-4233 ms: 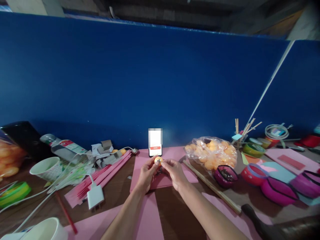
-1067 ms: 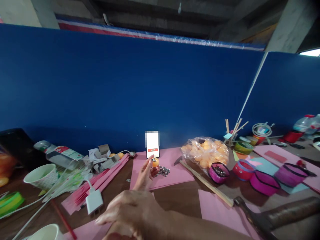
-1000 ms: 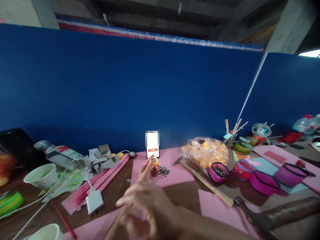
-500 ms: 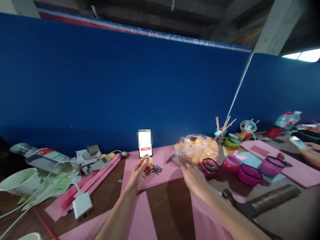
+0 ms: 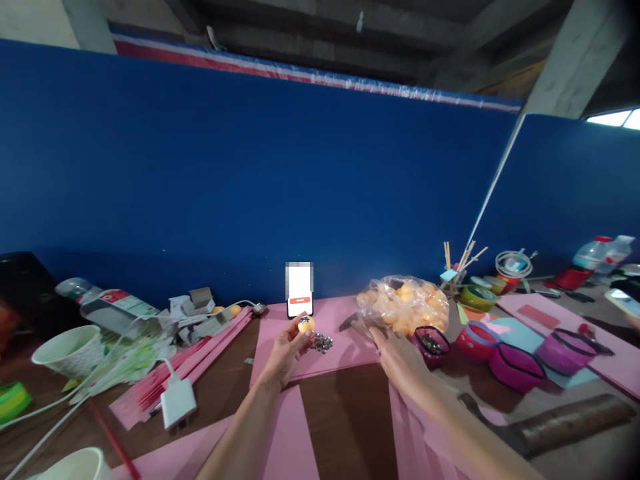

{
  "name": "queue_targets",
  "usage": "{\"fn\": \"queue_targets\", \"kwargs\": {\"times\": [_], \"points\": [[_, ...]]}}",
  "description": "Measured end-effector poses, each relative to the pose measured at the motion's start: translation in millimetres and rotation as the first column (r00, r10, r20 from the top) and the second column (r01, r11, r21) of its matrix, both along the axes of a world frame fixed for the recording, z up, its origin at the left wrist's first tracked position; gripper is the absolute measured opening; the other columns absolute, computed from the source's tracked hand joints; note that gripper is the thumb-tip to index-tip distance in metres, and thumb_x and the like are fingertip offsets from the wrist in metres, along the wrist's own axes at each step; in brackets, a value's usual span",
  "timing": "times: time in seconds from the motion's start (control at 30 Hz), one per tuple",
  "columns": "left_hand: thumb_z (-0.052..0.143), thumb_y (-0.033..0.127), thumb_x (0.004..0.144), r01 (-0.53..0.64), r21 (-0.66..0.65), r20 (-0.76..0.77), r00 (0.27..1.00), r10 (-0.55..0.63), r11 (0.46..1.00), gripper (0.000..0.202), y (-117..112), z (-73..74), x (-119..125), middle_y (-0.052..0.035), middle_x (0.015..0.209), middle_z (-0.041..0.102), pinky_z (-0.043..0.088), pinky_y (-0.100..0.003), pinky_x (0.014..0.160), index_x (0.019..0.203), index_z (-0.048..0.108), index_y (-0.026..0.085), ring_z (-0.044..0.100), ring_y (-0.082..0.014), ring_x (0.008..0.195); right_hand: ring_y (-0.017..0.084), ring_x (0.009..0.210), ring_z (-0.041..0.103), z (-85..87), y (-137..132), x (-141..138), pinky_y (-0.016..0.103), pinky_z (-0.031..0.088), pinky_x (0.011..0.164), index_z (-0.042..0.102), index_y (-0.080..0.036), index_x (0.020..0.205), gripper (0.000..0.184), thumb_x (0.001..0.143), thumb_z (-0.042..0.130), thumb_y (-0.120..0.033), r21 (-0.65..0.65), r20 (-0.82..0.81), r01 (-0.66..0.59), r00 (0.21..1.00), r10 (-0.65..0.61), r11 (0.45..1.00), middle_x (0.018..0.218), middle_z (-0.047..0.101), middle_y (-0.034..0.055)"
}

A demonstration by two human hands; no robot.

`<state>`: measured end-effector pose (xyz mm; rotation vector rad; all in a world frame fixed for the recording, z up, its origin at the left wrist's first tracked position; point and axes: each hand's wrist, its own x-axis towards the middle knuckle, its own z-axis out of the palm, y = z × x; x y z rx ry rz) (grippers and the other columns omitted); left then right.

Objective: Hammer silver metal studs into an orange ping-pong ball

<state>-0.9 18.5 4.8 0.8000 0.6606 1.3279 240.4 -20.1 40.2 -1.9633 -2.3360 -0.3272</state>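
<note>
My left hand (image 5: 283,353) pinches a small orange ball (image 5: 305,325) between its fingertips, above a pink paper sheet (image 5: 340,353). A little heap of small metal bells (image 5: 323,343) lies just right of that hand. My right hand (image 5: 400,357) reaches out flat over the table, fingers stretched toward a thin wooden stick (image 5: 367,331) and a clear plastic bag of orange balls (image 5: 404,305). A small purple bowl of metal bits (image 5: 431,345) sits right beside the right hand. A phone (image 5: 299,290) stands upright behind the ball.
At left are paper cups (image 5: 70,343), a lying bottle (image 5: 107,305), pink paper strips (image 5: 200,357) and a white charger (image 5: 177,402). At right stand coloured bowls (image 5: 515,367), a hammer (image 5: 550,423) and bottles (image 5: 597,252). A blue partition (image 5: 250,167) closes the back.
My right hand swung from close before the camera out to the right, and now stretches toward the stick and bag. The left hand keeps the orange ball.
</note>
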Motion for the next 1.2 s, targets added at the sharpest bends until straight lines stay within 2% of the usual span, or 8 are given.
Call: {"fn": "queue_targets", "kwargs": {"times": [0.2,0.33,0.4,0.47,0.57,0.77,1.07,1.2], "points": [[0.068,0.021,0.066,-0.024,0.019,-0.019,1.000,0.025,1.000,0.046,-0.6,1.2,0.7,-0.0046,0.089,0.059,0.045,-0.027,0.072,0.110,0.053,0.020,0.058,-0.0124,0.075,0.019,0.086,0.057,13.2,-2.3,-5.3,0.028,0.042,0.076,0.050,-0.018,0.112,0.041,0.074,0.039,-0.007,0.016,-0.463,-0.150,0.875,0.140,0.989,0.094,0.061,0.0075],[0.068,0.023,0.066,-0.018,0.042,-0.032,0.999,0.020,0.999,0.038,0.3,0.6,1.0,-0.0053,0.085,0.060,0.045,-0.026,0.071,0.102,0.058,0.016,0.057,-0.0122,0.072,0.016,0.070,0.059,29.2,-12.8,-18.3,0.028,0.047,0.062,0.053,-0.014,0.104,0.029,0.079,0.042,-0.024,-0.118,-0.865,-0.270,0.500,0.035,0.956,0.086,0.061,0.0061],[0.069,0.023,0.065,-0.031,0.040,-0.027,0.999,0.033,0.999,0.041,1.2,-0.3,1.4,-0.0041,0.082,0.060,0.044,-0.026,0.070,0.103,0.057,0.017,0.057,-0.0111,0.070,0.015,0.071,0.059,33.2,-22.2,-25.7,0.025,0.048,0.059,0.053,-0.012,0.101,0.028,0.079,0.046,-0.028,-0.203,-0.948,-0.416,0.310,-0.072,0.886,0.085,0.060,0.0066],[0.070,0.023,0.064,-0.036,0.029,-0.025,0.999,0.036,0.999,0.044,2.1,-1.1,1.8,-0.0034,0.083,0.061,0.044,-0.025,0.070,0.106,0.057,0.019,0.057,-0.0102,0.069,0.013,0.067,0.059,33.7,-31.7,-32.0,0.021,0.047,0.050,0.049,-0.013,0.104,0.030,0.080,0.045,-0.031,-0.304,-0.950,-0.535,0.229,-0.211,0.789,0.086,0.060,0.0068],[0.070,0.022,0.063,-0.031,0.014,-0.009,0.999,0.031,0.999,0.048,2.5,-1.1,1.7,-0.0035,0.087,0.061,0.044,-0.025,0.071,0.109,0.055,0.021,0.057,-0.0099,0.069,0.007,0.048,0.054,32.2,-41.7,-38.0,0.015,0.038,0.037,0.045,-0.016,0.108,0.034,0.085,0.037,-0.039,-0.380,-0.924,-0.574,0.272,-0.269,0.725,0.083,0.059,0.0042],[0.070,0.022,0.062,-0.025,0.006,0.007,1.000,0.025,1.000,0.058,2.2,-0.9,0.8,-0.0039,0.086,0.061,0.044,-0.028,0.074,0.116,0.051,0.022,0.058,-0.0117,0.074,0.005,0.040,0.045,33.1,-46.4,-43.4,0.017,0.039,0.040,0.033,-0.024,0.125,0.040,0.089,0.028,-0.041,-0.177,-0.892,-0.381,0.452,0.016,0.907,0.073,0.056,-0.0018],[0.072,0.019,0.058,-0.060,0.034,-0.054,0.997,0.062,0.998,0.055,6.1,-5.1,2.0,-0.0045,0.096,0.061,0.043,-0.027,0.073,0.111,0.056,0.022,0.058,-0.0129,0.077,0.010,0.047,0.050,32.2,-47.0,-46.2,0.023,0.043,0.055,0.038,-0.022,0.124,0.038,0.090,0.027,-0.032,-0.103,-0.735,-0.341,0.659,0.159,0.935,0.066,0.057,-0.0014],[0.072,0.019,0.059,-0.034,0.035,-0.077,0.996,0.037,0.999,0.054,5.3,-4.9,1.9,-0.0053,0.097,0.061,0.043,-0.027,0.073,0.111,0.055,0.021,0.058,-0.0142,0.078,0.011,0.049,0.051,33.9,-48.3,-47.3,0.023,0.043,0.053,0.037,-0.023,0.126,0.039,0.090,0.027,-0.033,-0.101,-0.740,-0.321,0.657,0.145,0.942,0.069,0.058,-0.0004]]}}
